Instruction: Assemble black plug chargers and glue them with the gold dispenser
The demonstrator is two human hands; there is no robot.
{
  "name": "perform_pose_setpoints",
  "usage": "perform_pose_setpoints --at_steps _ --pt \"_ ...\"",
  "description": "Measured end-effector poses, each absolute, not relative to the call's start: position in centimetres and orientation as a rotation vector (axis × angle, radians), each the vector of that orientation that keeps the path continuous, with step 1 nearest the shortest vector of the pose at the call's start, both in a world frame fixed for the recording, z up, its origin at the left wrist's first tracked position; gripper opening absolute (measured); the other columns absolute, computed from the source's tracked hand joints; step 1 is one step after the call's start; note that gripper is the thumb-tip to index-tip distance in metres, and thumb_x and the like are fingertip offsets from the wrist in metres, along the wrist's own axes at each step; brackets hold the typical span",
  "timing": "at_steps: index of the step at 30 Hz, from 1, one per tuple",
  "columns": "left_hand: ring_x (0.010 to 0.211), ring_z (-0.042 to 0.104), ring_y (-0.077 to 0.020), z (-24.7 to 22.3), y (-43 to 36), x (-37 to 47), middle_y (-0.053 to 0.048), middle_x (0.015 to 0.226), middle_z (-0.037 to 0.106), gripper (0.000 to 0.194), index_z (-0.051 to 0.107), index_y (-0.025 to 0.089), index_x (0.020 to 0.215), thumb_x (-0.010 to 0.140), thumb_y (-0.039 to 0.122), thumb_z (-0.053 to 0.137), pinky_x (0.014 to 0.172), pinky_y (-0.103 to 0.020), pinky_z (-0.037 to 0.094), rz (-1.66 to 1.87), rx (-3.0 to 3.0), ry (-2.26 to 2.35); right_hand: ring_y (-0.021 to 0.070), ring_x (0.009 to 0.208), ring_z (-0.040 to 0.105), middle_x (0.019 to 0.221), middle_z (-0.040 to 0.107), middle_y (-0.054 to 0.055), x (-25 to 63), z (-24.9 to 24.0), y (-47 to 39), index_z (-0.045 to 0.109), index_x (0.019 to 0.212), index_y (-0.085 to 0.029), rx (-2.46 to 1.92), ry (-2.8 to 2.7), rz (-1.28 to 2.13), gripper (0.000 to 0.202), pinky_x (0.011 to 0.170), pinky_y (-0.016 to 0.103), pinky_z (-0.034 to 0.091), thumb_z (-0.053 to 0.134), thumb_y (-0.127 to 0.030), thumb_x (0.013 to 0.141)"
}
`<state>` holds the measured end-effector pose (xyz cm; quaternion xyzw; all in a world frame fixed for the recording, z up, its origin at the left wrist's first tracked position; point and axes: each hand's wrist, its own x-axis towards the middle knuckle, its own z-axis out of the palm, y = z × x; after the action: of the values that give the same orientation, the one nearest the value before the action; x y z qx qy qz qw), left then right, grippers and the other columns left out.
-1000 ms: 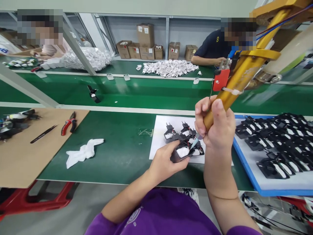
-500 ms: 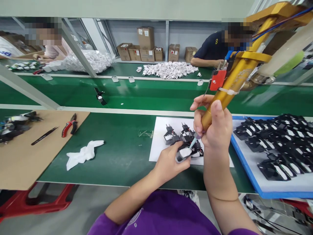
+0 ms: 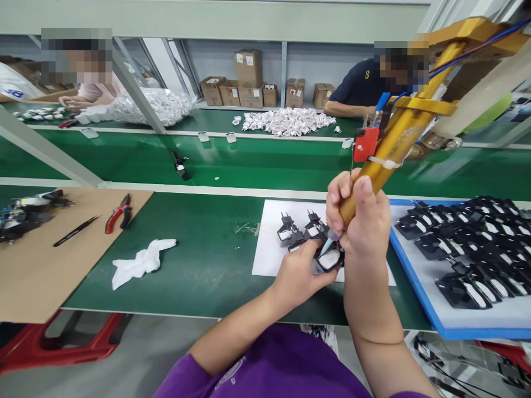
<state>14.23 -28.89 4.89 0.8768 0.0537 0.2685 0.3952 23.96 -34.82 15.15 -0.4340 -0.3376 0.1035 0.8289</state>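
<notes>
My right hand (image 3: 360,215) is wrapped round a gold glue dispenser (image 3: 385,149) that hangs in from the upper right; a red switch is strapped to its side. Its pale blue nozzle (image 3: 327,246) points down at a black plug adapter housing (image 3: 331,260) with a white filling inside. My left hand (image 3: 296,273) grips this housing between thumb and fingers, just above a white sheet (image 3: 265,260). Behind it on the sheet are more black adapter housings (image 3: 286,235) with plug pins; some are partly hidden by my hands.
At right a blue-rimmed tray (image 3: 409,276) holds several rows of black housings. On the left lie a crumpled white cloth (image 3: 143,262), pliers (image 3: 118,214) and tweezers (image 3: 76,231). Beyond, a green conveyor belt (image 3: 257,166) carries a black part (image 3: 180,166); two people sit behind it.
The held housing and my left hand have shifted right, the nozzle tip now at the housing's left end. My right forefinger has curled in towards the dispenser. On the belt, the black part has moved right.
</notes>
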Motion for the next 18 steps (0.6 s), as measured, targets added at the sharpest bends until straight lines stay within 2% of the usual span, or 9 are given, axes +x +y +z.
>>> perform_pose_setpoints --at_steps 2,5,7,10,14,18 --pt "0.082 0.073 -0.0238 4.8 -28.9 14.2 -0.007 0.094 0.073 0.035 0.056 0.018 0.105 0.077 0.031 0.072 0.074 -0.031 0.059 0.681 2.231 0.142 0.0022 0.034 0.036 0.069 0.052 -0.004 23.9 15.1 -34.8 0.054 0.072 -0.02 -0.919 -0.731 0.21 0.036 0.027 0.018 0.022 0.061 -0.052 0.089" --pt "0.082 0.074 -0.0241 4.7 -29.0 14.2 -0.006 0.094 0.073 0.035 0.057 0.019 0.106 0.077 0.032 0.072 0.075 -0.032 0.059 0.648 2.241 0.156 0.0033 0.035 0.039 0.076 0.057 -0.001 24.0 15.1 -34.8 0.063 0.086 -0.022 -0.943 -0.754 0.183 0.033 0.027 0.019 0.025 0.059 -0.054 0.089" --pt "0.083 0.074 -0.0242 4.6 -29.0 14.2 -0.006 0.095 0.074 0.036 0.057 0.019 0.108 0.077 0.032 0.072 0.075 -0.032 0.059 0.632 2.25 0.16 0.0036 0.036 0.04 0.079 0.058 0.0 24.0 15.1 -34.8 0.066 0.094 -0.023 -0.949 -0.761 0.189 0.037 0.026 0.019 0.025 0.057 -0.058 0.088" --pt "0.087 0.073 -0.0236 4.6 -28.0 13.9 -0.006 0.099 0.074 0.035 0.057 0.021 0.109 0.079 0.033 0.071 0.077 -0.032 0.059 0.639 2.275 0.19 0.0036 0.036 0.039 0.081 0.057 0.0 24.2 15.2 -34.7 0.068 0.096 -0.025 -0.93 -0.74 0.202 0.042 0.026 0.019 0.024 0.057 -0.063 0.085" --pt "0.089 0.071 -0.0235 5.2 -23.5 13.4 -0.007 0.101 0.073 0.032 0.057 0.021 0.111 0.083 0.034 0.065 0.079 -0.034 0.056 0.719 2.279 0.351 0.0033 0.035 0.038 0.081 0.057 0.0 24.7 15.2 -34.6 0.068 0.096 -0.024 -0.91 -0.707 0.209 0.045 0.025 0.019 0.023 0.057 -0.065 0.084" --pt "0.093 0.066 -0.0276 5.2 -16.4 14.9 -0.01 0.103 0.071 0.042 0.057 0.019 0.116 0.08 0.038 0.066 0.088 -0.045 0.05 0.627 2.137 0.638 0.0029 0.035 0.038 0.081 0.057 -0.001 25.4 15.0 -34.4 0.067 0.096 -0.021 -0.921 -0.697 0.196 0.046 0.025 0.018 0.024 0.056 -0.065 0.084"
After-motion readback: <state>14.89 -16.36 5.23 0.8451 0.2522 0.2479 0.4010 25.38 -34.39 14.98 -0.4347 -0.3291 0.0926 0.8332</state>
